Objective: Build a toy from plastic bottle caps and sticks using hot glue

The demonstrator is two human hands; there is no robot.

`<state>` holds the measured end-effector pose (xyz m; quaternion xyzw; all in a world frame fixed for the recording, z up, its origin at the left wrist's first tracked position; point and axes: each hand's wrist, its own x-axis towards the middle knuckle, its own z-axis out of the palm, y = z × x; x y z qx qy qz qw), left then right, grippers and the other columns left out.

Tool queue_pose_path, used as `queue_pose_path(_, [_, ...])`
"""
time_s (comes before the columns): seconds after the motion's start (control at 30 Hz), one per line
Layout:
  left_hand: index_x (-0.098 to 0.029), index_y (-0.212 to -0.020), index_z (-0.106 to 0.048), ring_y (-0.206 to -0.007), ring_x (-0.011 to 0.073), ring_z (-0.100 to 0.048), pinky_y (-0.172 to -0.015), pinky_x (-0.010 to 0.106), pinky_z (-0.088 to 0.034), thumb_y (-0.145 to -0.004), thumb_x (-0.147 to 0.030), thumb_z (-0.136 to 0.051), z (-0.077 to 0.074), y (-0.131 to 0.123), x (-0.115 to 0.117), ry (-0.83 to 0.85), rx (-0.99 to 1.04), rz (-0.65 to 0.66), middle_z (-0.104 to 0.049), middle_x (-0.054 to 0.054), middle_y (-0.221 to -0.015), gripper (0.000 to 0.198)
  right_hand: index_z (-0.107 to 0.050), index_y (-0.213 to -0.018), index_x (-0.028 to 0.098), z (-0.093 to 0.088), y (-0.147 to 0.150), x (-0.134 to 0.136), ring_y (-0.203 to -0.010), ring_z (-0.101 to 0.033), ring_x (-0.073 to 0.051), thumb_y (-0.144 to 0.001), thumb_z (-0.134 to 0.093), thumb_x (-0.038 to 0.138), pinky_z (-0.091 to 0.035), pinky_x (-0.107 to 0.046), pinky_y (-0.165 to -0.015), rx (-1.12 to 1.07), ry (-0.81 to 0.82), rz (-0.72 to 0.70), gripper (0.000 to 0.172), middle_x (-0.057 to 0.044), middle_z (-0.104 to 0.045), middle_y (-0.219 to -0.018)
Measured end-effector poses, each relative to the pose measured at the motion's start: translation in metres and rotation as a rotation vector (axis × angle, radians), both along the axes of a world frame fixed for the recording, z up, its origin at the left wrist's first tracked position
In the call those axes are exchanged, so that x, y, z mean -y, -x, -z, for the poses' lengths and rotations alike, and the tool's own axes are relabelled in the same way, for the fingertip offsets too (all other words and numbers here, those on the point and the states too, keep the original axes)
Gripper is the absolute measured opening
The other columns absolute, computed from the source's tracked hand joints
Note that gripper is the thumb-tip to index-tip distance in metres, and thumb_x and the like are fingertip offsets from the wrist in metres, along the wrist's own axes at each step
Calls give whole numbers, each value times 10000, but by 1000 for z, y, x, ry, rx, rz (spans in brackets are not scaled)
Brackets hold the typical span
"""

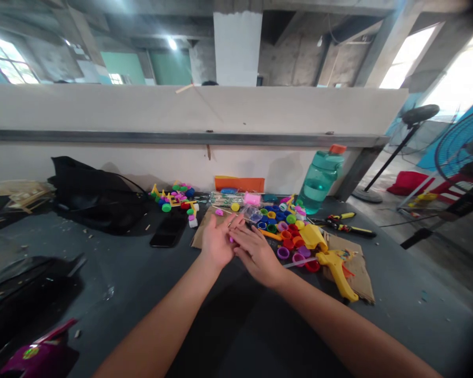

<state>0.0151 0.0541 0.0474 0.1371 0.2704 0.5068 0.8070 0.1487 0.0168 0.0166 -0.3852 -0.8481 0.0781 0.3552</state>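
My left hand (216, 244) is turned palm up with its fingers stretched forward. Across it lies my right hand (258, 254), palm down, its fingers over the left palm. A small pink lump (232, 239), soft-looking like modelling clay, shows between the two palms; most of it is hidden. Just beyond the fingers, a piece of cardboard (199, 231) carries another bit of pink clay (219, 212). Colourful bottle caps (284, 253) are spread close to my right hand, and a yellow glue gun (339, 270) rests to the right of them.
A black phone (167, 231) and a black bag (98, 199) lie left. Small colourful wheeled models (175, 197) stand at the back. A teal water bottle (317, 181) and pliers (349, 227) are right. A purple tool (39, 352) is near left; a fan (465, 147) stands beyond the table.
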Motion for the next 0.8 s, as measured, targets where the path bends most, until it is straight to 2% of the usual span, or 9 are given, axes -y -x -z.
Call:
queue_pose_path(0.07, [-162, -1355, -368, -1267, 251, -406, -955, 400, -421, -887, -547, -222, -3, -1, 2, -43, 7, 24, -426, 132, -1392, 624, -603, -1137, 241, 3, -1, -5, -1190, -500, -202, -905, -458, 310, -327, -468, -1042, -142, 2, 54, 282, -42, -635, -1172])
queue_pose_path(0.13, [-143, -1355, -363, -1276, 240, -391, -940, 367, -431, -885, -553, -232, -5, -2, 2, -58, 1, 50, -411, 137, -1401, 638, -669, -987, 238, 3, 0, -7, -1106, -557, -209, -861, -543, 313, -399, -435, -981, -259, 10, 80, 193, -37, -688, -1047])
queue_pose_path(0.3, [-147, -1298, -444, -1220, 245, -448, -888, 339, -457, -893, -523, -268, -1, -4, 1, -65, -39, 92, -436, 139, -1378, 580, -675, -800, 233, 0, 2, -6, -999, -582, -213, -786, -642, 293, -451, -395, -895, -403, 56, 107, 70, -28, -698, -934])
queue_pose_path(0.4, [-144, -1178, -552, -1022, 236, -579, -789, 326, -493, -892, -483, -340, 4, -6, 1, -95, -65, 137, -562, 144, -1230, 491, -662, -774, 222, -1, -1, -7, -962, -582, -208, -783, -639, 272, -452, -377, -868, -444, 55, 156, 56, -38, -690, -919])
queue_pose_path(0.5, [-136, -980, -633, -762, 167, -624, -687, 278, -506, -890, -412, -418, 11, -8, 2, -123, -101, 187, -660, 107, -930, 361, -667, -793, 224, -1, -8, -12, -967, -574, -219, -797, -614, 288, -432, -395, -871, -464, 19, 268, 83, -48, -685, -933])
queue_pose_path(0.67, [-134, -771, -621, -604, 108, -600, -607, 227, -504, -771, -280, -652, 22, -10, 6, -256, -355, 190, -618, 27, -678, 149, -691, -809, 228, 7, -17, -22, -979, -569, -230, -767, -637, 282, -394, -413, -896, -471, -10, 363, 87, -49, -684, -938])
queue_pose_path(0.73, [-132, -725, -607, -560, 92, -583, -555, 202, -491, -719, -265, -706, 23, -10, 7, -299, -448, 177, -594, 4, -629, 166, -697, -782, 232, 11, -18, -24, -963, -573, -230, -740, -655, 262, -394, -406, -892, -508, 30, 341, 67, -41, -690, -900])
queue_pose_path(0.8, [-130, -713, -608, -547, 82, -571, -538, 194, -490, -698, -267, -722, 24, -8, 6, -304, -477, 163, -583, -7, -615, 178, -702, -778, 233, 12, -16, -25, -950, -583, -231, -725, -655, 252, -396, -409, -902, -594, 142, 281, 73, -34, -697, -873])
